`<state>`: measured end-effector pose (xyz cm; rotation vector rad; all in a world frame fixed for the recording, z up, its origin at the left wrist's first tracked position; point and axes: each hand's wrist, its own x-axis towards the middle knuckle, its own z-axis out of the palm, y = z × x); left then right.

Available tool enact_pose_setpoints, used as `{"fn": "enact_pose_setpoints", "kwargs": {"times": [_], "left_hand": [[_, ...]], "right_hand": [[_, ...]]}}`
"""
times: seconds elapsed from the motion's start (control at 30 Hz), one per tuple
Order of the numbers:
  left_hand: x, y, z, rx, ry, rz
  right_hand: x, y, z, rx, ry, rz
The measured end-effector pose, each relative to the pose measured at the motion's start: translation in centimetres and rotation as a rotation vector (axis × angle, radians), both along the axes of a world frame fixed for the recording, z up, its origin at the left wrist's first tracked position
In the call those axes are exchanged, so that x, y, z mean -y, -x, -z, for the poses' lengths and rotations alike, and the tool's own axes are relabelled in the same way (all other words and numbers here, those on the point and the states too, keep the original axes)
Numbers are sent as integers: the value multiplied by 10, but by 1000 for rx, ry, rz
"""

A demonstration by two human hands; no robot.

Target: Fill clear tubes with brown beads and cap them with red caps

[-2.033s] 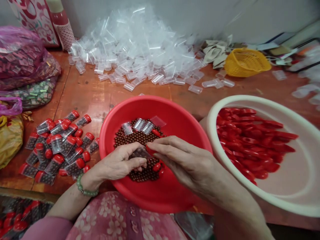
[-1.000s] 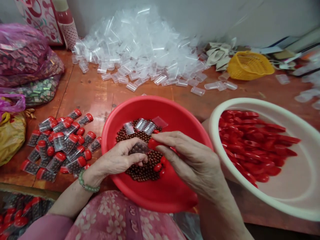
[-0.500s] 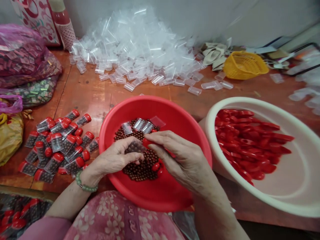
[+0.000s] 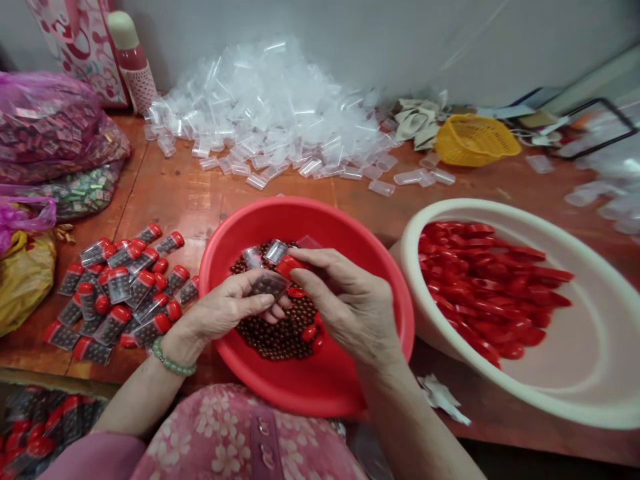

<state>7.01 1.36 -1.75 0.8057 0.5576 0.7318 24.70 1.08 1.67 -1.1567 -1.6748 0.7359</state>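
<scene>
Over a red basin (image 4: pixel 250 213), my left hand (image 4: pixel 227 308) grips a clear plastic container (image 4: pixel 269 283) with dark balls inside, its mouth tilted to the right. My right hand (image 4: pixel 350 303) pinches a red cap (image 4: pixel 289 266) between thumb and fingers, just beside the container's mouth; whether the two touch I cannot tell. Brown balls (image 4: pixel 280 337) lie heaped in the basin below my hands. Several red caps (image 4: pixel 310 332) rest on them, and clear containers (image 4: pixel 275 251) lie at the heap's far side.
Filled, red-capped containers (image 4: pixel 120 287) are piled on the table at left. A white basin (image 4: pixel 590 333) of red caps stands at right. Behind is a mound of clear containers (image 4: pixel 270 113), with a yellow basket (image 4: pixel 475 143) to its right. Plastic bags (image 4: pixel 55 127) and a bottle (image 4: pixel 131 60) stand back left.
My right hand has brought the red cap into clear view at the container's mouth. My left fingers have shifted beneath the container. The whole view has moved slightly.
</scene>
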Motion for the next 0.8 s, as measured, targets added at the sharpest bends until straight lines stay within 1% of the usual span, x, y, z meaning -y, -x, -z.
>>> {"fn": "enact_pose_setpoints", "kwargs": {"times": [0.1,0.17,0.43,0.57,0.67,0.8], "left_hand": [[1,-1,2,44,-11,-17],[2,-1,2,70,13,-21],[-1,4,-2,145,195,12],[-3,3,-3,162,255,-33],[-3,2,-3,165,285,-62],[-4,1,-2,165,312,-113]], "right_hand": [[0,11,4,-18,-7,3],[0,14,6,-26,13,23],[-3,23,12,-252,231,129],[-6,26,13,-350,283,107],[-8,28,12,-341,297,128],[-5,34,9,-296,250,197]]}}
